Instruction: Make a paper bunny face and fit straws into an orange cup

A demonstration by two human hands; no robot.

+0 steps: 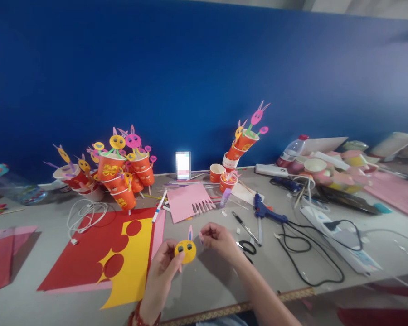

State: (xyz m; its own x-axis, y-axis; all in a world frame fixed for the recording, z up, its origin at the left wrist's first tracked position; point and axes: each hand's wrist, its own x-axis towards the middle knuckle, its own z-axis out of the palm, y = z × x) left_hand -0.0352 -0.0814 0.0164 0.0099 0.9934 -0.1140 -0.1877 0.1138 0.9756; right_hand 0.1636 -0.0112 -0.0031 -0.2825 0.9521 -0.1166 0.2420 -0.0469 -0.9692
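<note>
My left hand [163, 265] pinches a round yellow paper rabbit face [186, 256] with two dark eyes. A single pink paper ear with a purple middle [190, 232] stands up from its top edge. Just right of the face, the fingertips of my right hand [220, 241] are closed on a small pink-and-purple paper ear [201, 237], mostly covered by the fingers. The two hands are apart. Beyond them lies a pink paper sheet [183, 201] with several dark-centred ear shapes along its edge. Black-handled scissors [248, 246] rest to the right of my right hand.
Cut yellow paper [132, 267] lies over red paper [78, 253] on the left. Orange paper cups [117, 183] holding paper animals stand behind it. At right are a blue glue gun [267, 212], its black cord, a pen [245, 226] and a power strip [340, 240].
</note>
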